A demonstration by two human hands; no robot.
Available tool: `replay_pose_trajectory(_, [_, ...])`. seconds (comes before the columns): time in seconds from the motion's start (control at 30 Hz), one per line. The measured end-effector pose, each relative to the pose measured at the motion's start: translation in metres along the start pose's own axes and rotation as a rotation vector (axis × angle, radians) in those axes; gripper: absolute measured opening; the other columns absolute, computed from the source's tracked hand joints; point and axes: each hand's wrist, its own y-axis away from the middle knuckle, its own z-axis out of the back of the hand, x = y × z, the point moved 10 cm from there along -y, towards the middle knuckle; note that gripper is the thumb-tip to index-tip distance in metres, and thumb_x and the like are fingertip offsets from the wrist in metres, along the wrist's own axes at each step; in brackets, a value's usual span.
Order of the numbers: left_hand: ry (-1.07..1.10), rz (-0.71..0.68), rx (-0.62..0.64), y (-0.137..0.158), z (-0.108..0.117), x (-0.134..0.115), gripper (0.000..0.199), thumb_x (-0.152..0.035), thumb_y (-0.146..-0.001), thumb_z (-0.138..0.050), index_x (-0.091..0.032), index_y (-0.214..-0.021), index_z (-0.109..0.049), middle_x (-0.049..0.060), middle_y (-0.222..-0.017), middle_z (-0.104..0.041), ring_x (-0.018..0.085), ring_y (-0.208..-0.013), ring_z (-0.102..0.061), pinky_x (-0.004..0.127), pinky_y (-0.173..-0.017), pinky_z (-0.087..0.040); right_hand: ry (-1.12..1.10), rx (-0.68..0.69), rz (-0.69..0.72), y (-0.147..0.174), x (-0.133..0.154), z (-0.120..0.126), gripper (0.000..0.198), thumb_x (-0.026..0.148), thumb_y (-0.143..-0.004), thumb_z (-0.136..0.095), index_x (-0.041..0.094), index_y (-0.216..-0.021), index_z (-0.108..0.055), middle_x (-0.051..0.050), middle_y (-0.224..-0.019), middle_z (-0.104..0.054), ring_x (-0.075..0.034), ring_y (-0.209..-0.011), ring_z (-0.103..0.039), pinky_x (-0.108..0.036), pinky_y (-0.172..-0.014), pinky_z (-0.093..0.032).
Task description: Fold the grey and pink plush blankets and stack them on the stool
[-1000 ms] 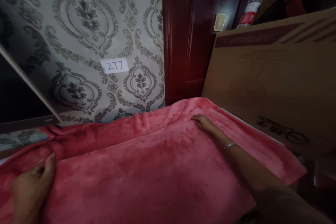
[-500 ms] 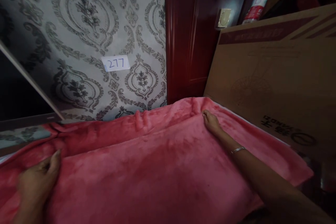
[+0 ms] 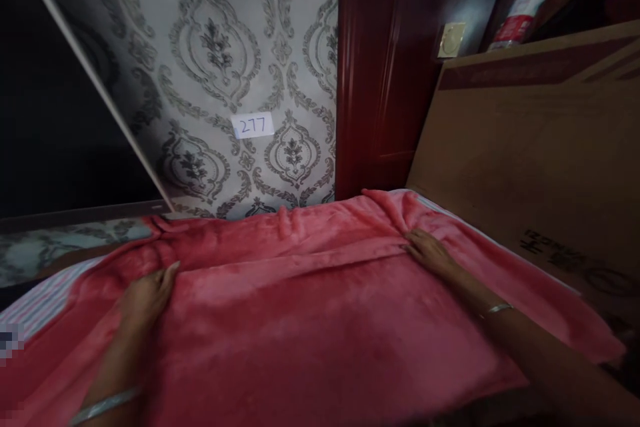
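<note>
A plush pink-red blanket [image 3: 320,340] spreads across the whole lower part of the view, with a folded edge running from side to side. At the left end of that edge, my left hand [image 3: 147,297] is closed on the blanket, thumb on top. My right hand [image 3: 430,253] pinches the same fold at its far right end, where creases gather around the fingers. Both wrists wear a silver bangle. The fingertips of both hands are partly hidden in the cloth.
Patterned wallpaper with a paper label marked 277 [image 3: 253,125] rises behind the blanket. A large cardboard box [image 3: 510,147] leans at the right, near a plastic bottle [image 3: 520,17]. A dark screen [image 3: 65,100] stands left. Striped cloth [image 3: 47,293] shows under the blanket.
The view has swung left. My left hand has moved forward and inward with the blanket's edge. A narrow strip along the fold now lies turned over, and creases have deepened by my right hand.
</note>
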Motion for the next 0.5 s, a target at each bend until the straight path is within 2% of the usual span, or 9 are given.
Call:
replay_pose_trajectory(0.07, [-0.005, -0.062, 0.103, 0.013, -0.007, -0.005, 0.054, -0.049, -0.09, -0.027, -0.016, -0.085, -0.07, 0.016, -0.084, -0.074, 0.032, -0.083, -0.069, 0.038, -0.074, -0.05, -0.011, -0.093, -0.023, 0.001, 0.0, 0.019, 0.025, 0.038, -0.091, -0.043, 0.023, -0.084, -0.062, -0.011, -0.086, -0.067, -0.025, -0.084, -0.063, -0.038, -0.078, -0.051])
replay_pose_trajectory(0.13, [-0.015, -0.174, 0.139, 0.027, -0.01, -0.011, 0.049, -0.052, -0.086, -0.034, -0.017, -0.089, -0.068, 0.016, -0.093, -0.074, 0.031, -0.09, -0.069, 0.039, -0.081, -0.051, -0.026, -0.223, -0.026, 0.001, 0.006, 0.046, 0.024, 0.037, -0.09, -0.043, 0.024, -0.084, -0.061, -0.01, -0.085, -0.067, -0.025, -0.083, -0.062, -0.038, -0.077, -0.051])
replay_pose_trajectory(0.27, [-0.061, -0.356, 0.053, 0.047, -0.003, -0.013, 0.028, -0.044, -0.08, -0.046, -0.021, -0.084, -0.062, 0.013, -0.088, -0.073, 0.031, -0.091, -0.069, 0.044, -0.092, -0.049, -0.015, -0.43, -0.044, 0.016, 0.025, 0.095, 0.024, 0.039, -0.088, -0.044, 0.023, -0.085, -0.062, -0.009, -0.081, -0.063, -0.025, -0.079, -0.06, -0.037, -0.072, -0.048])
replay_pose_trajectory(0.33, [-0.052, -0.378, -0.02, 0.052, 0.007, -0.008, 0.021, -0.035, -0.079, -0.043, -0.022, -0.082, -0.059, 0.013, -0.088, -0.073, 0.031, -0.092, -0.069, 0.044, -0.095, -0.049, -0.004, -0.466, -0.063, 0.03, 0.032, 0.108, 0.025, 0.04, -0.089, -0.044, 0.023, -0.084, -0.062, -0.008, -0.078, -0.061, -0.024, -0.076, -0.058, -0.037, -0.071, -0.046])
replay_pose_trajectory(0.4, [-0.018, -0.354, -0.076, 0.055, 0.02, 0.001, 0.019, -0.032, -0.078, -0.042, -0.022, -0.083, -0.057, 0.014, -0.092, -0.072, 0.03, -0.094, -0.069, 0.043, -0.092, -0.051, 0.006, -0.48, -0.088, 0.046, 0.035, 0.118, 0.025, 0.042, -0.089, -0.045, 0.023, -0.084, -0.062, -0.006, -0.076, -0.059, -0.024, -0.073, -0.057, -0.037, -0.071, -0.046])
replay_pose_trajectory(0.5, [0.018, -0.338, -0.092, 0.063, 0.037, 0.008, 0.019, -0.031, -0.077, -0.041, -0.022, -0.085, -0.055, 0.014, -0.097, -0.071, 0.029, -0.096, -0.067, 0.04, -0.087, -0.053, 0.005, -0.469, -0.123, 0.07, 0.035, 0.127, 0.027, 0.045, -0.089, -0.045, 0.024, -0.085, -0.062, -0.007, -0.076, -0.058, -0.024, -0.075, -0.058, -0.037, -0.072, -0.046])
